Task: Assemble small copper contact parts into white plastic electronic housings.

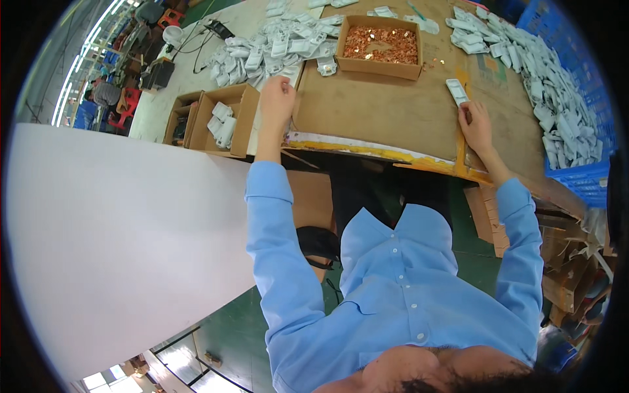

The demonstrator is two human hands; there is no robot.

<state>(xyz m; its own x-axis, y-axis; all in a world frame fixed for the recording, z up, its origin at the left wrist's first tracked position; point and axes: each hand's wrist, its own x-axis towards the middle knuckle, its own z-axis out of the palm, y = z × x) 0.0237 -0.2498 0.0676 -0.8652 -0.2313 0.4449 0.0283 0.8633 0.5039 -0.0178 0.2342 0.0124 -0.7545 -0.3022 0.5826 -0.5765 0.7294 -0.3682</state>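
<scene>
My right hand [477,123] pinches the near end of a small white rectangular plastic casing [457,91] with a recess in its face, over the cardboard-covered part of the table. My left hand [278,96] is closed with fingers curled, at the table's left part, just in front of a heap of white plastic casings [278,44]. What it holds, if anything, is hidden. Between and beyond the hands stands a cardboard box [377,67] filled with small copper-coloured metal pieces [382,42].
Left of my left hand stands a cardboard box [246,118] with several white parts, beside a smaller box [175,118] with dark items. On the right, many white casings [557,98] lie against a blue plastic crate [583,173]. A white panel [124,242] fills the left side.
</scene>
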